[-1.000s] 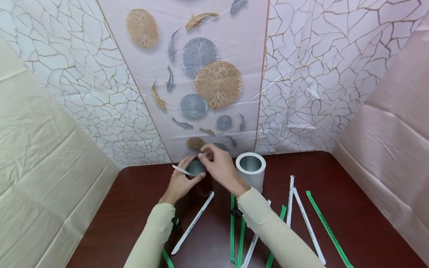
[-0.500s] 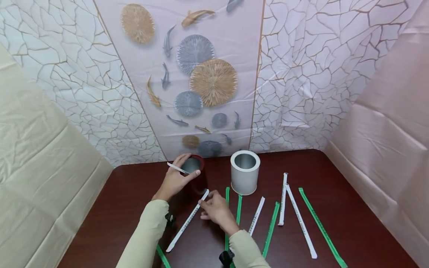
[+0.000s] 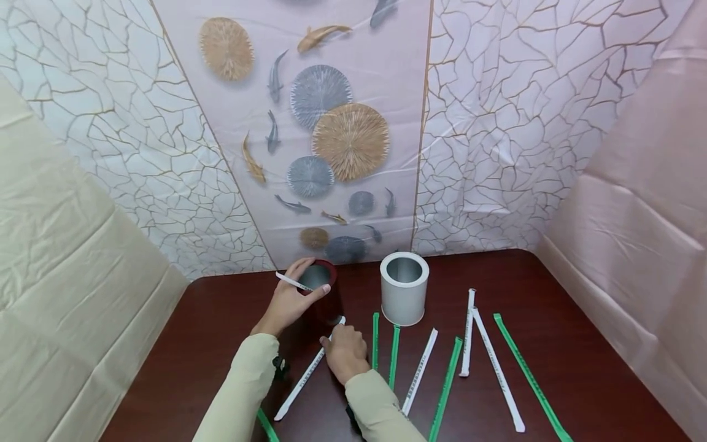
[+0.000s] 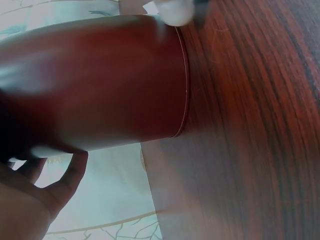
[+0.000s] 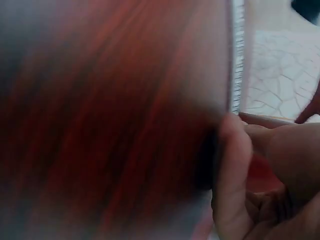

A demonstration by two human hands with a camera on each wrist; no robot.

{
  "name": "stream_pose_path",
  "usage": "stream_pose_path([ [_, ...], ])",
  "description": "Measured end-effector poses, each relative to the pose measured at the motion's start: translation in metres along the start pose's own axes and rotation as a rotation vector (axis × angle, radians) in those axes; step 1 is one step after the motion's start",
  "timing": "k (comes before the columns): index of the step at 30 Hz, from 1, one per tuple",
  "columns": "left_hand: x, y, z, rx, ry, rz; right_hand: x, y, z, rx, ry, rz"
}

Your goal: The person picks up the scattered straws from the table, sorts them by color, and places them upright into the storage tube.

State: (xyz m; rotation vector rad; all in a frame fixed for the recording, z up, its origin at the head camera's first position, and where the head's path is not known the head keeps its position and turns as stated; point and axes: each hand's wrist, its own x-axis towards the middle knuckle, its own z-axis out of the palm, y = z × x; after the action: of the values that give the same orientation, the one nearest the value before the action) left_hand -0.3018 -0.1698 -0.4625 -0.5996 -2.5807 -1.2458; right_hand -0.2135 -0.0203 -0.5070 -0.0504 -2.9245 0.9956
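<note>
My left hand (image 3: 283, 309) grips the upper part of a dark red can (image 3: 332, 305), fingers and thumb spread about its rim. The can (image 4: 100, 80) stands upright on the wooden tabletop. A white paper-wrapped straw (image 3: 288, 280) leans out over the can's left rim, beside my left fingers. In front of the can, my right hand (image 3: 348, 353) pinches another white wrapped straw (image 3: 302, 385) near its far end. Seen from the right wrist, thumb and fingers (image 5: 235, 160) close on this straw (image 5: 237, 65), which slants toward the front left on the table.
A white can (image 3: 404, 302) stands right of the red one. Several green straws (image 3: 530, 371) and white straws (image 3: 499, 371) lie across the right and middle of the table. Another green straw (image 3: 267, 425) lies by my left sleeve. A patterned cloth backs the table.
My right hand has come down from the red can's rim to the white straw in front of it and now pinches it. My left hand stays on the can.
</note>
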Motion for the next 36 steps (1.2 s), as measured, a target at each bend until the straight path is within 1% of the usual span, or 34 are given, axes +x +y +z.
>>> stream_pose_path([
  [2,0.001,-0.001,-0.001,0.005,-0.005,-0.005,0.003,-0.004,0.001,-0.1,0.042,-0.005],
  [4,0.001,-0.001,0.0,0.01,-0.01,-0.006,0.004,-0.005,0.0,-0.143,0.04,0.01],
  [10,0.003,0.0,-0.002,0.017,-0.006,-0.007,0.005,-0.011,-0.007,-0.189,0.005,0.021],
  [13,0.003,-0.001,-0.001,0.016,-0.006,-0.004,0.008,-0.009,-0.006,-0.223,-0.02,0.038],
  [15,0.003,-0.002,0.0,0.011,-0.006,-0.002,0.009,-0.006,-0.005,-0.211,-0.018,0.033],
  [18,0.001,-0.002,0.0,0.013,-0.008,-0.004,0.007,0.001,-0.01,-0.137,-0.032,0.016],
  [20,0.001,-0.001,0.001,0.015,-0.007,-0.006,0.006,0.004,-0.02,-0.069,-0.028,-0.002],
  [22,0.001,-0.001,0.001,0.022,-0.002,-0.008,0.006,0.007,-0.035,0.005,-0.051,-0.006],
  [24,0.001,0.0,0.001,0.023,0.0,-0.007,0.006,0.009,-0.053,0.092,-0.069,-0.015],
  [26,0.001,0.0,0.002,0.03,-0.003,-0.011,0.006,0.01,-0.073,0.183,-0.063,-0.017],
  [30,0.002,0.002,0.003,0.05,-0.009,-0.011,0.006,0.007,-0.118,0.361,0.001,-0.053],
  [33,0.002,0.002,0.002,0.072,-0.006,-0.017,0.007,-0.003,-0.15,0.482,0.035,-0.122],
  [36,0.0,0.003,-0.002,0.088,-0.018,-0.025,0.009,-0.017,-0.18,0.559,0.056,-0.217],
])
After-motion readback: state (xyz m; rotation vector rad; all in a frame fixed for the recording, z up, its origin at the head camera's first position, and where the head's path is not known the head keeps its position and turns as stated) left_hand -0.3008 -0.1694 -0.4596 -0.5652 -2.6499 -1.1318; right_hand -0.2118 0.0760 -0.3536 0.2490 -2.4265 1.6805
